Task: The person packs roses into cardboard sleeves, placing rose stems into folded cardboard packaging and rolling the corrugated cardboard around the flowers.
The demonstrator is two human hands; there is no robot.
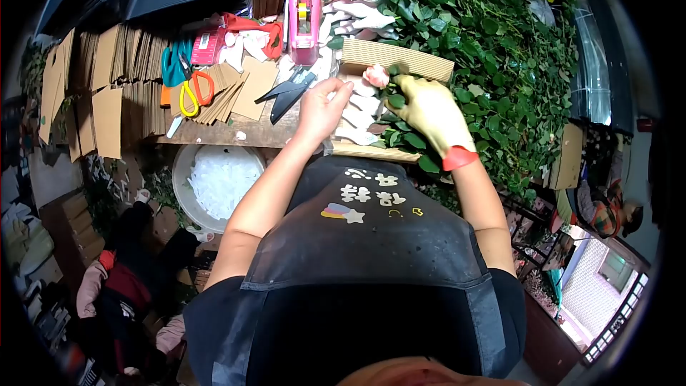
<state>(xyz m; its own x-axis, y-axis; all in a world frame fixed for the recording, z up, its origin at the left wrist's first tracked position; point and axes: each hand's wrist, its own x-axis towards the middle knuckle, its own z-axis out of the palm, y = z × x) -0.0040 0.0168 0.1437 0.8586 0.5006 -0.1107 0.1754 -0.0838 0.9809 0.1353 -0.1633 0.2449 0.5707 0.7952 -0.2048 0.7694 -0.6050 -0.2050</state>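
Black apron fabric (371, 250) with pale lettering (351, 193) bulges nearest, its hem out of sight. Beyond, the yellow-gloved right hand (434, 109) grasps a small, ruffled coral-pink rose (375, 76), its stem hidden, above white tapered sleeves (361, 119) between ribbed tan cardboard edges (404, 60). Beside them the bare left hand (321, 109) curls; whether it pinches anything, I can't tell.

Tape disp. (304, 37) L of wrapped blooms (361, 11), leafy stems (486, 43) to R.
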